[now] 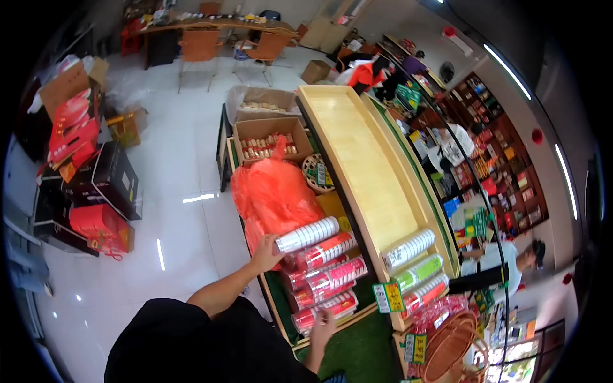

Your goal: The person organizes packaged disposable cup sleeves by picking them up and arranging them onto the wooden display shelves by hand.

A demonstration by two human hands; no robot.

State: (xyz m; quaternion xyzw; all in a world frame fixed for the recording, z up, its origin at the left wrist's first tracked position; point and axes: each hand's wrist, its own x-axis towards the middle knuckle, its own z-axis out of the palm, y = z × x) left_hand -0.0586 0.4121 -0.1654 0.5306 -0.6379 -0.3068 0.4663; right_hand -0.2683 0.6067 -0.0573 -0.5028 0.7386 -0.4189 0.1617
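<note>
Head view: floor (185, 134) opens beyond the stand's (271, 311) left edge. My left hand (266, 253) touches the white tube (308, 234) atop red tubes (335, 279); my right hand (323, 327) curls beside them, either grip unclear.

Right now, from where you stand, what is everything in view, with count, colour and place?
White tube: one, atop the near stack
Red tubes: at least four, beneath it
Plastic bag: one, red, beyond the stack
Open cartons: two, brown, beyond the bag
Wooden tray: one, pale, right of the stack
Tubes in tray: three; white, green, red
Baskets: brown, lower right, count unclear
Price signs: several, yellow and green, around the display
Black boxes: two, left floor
Table: one, brown, far end
Chairs: at least two, brown, by the table
Shelves: brown, stocked, far right
Other people: several, mostly right
Left hand: one, at the white tube's end
Right hand: one, at the lowest red tube
</note>
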